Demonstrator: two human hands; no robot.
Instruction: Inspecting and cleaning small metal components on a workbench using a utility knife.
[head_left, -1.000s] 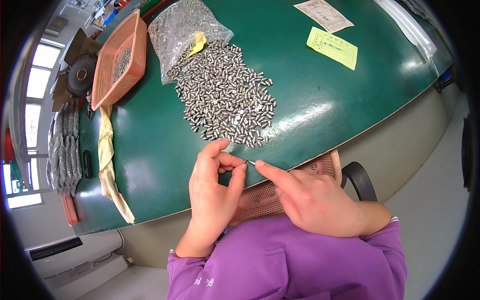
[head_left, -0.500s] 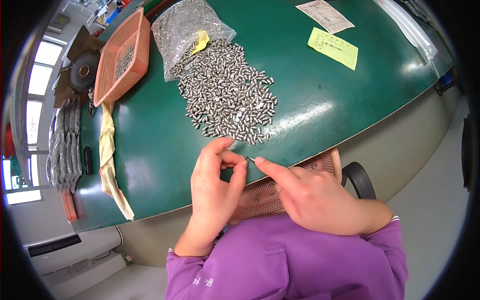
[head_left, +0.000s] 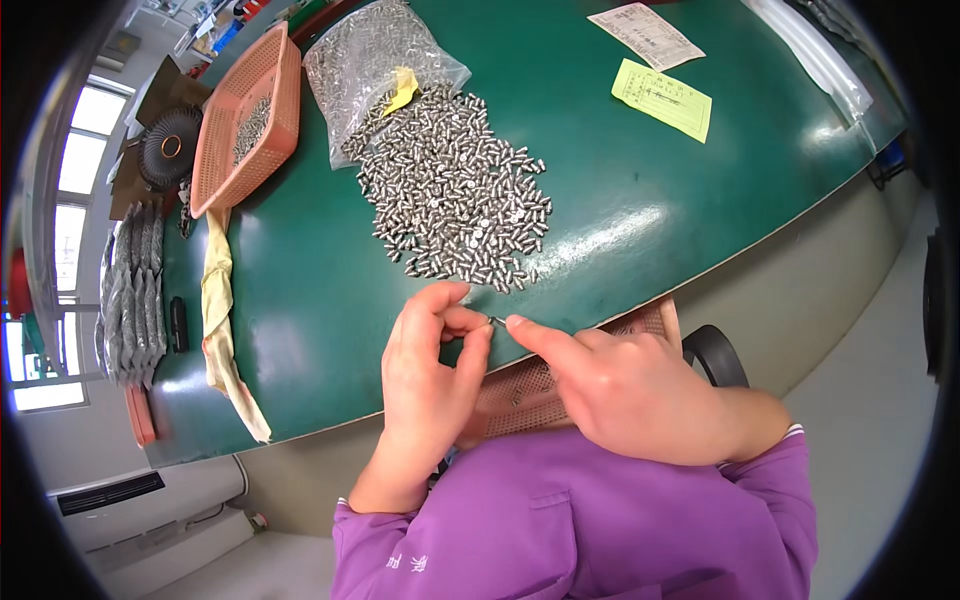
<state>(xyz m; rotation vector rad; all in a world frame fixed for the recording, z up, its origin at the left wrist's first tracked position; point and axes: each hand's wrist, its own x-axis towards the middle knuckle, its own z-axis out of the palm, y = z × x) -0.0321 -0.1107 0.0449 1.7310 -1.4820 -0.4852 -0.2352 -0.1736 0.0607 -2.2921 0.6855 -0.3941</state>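
My left hand [head_left: 432,362] pinches the end of a small, slim metal part [head_left: 499,321] between thumb and fingertips, just above the table's near edge. Against the part's other end presses the index fingertip of my right hand [head_left: 635,395]; its other fingers are curled and its thumb is hidden below. Just beyond my fingers spreads a heap of small, shiny, bullet-shaped metal parts [head_left: 455,195]. The heap spills from a clear plastic bag [head_left: 375,50] with a yellow slip [head_left: 402,90] on it.
The green tabletop [head_left: 590,230] carries a pink basket [head_left: 215,165] of metal parts, a cream cloth strip [head_left: 218,310] and two paper slips [head_left: 662,98] farther right. Packed bags [head_left: 132,295] stand far left. Below the near edge is another pink basket [head_left: 515,405], partly covered by my hands.
The small part shows less between my fingertips than before. Both hands stay in nearly the same place, and the view has shifted slightly.
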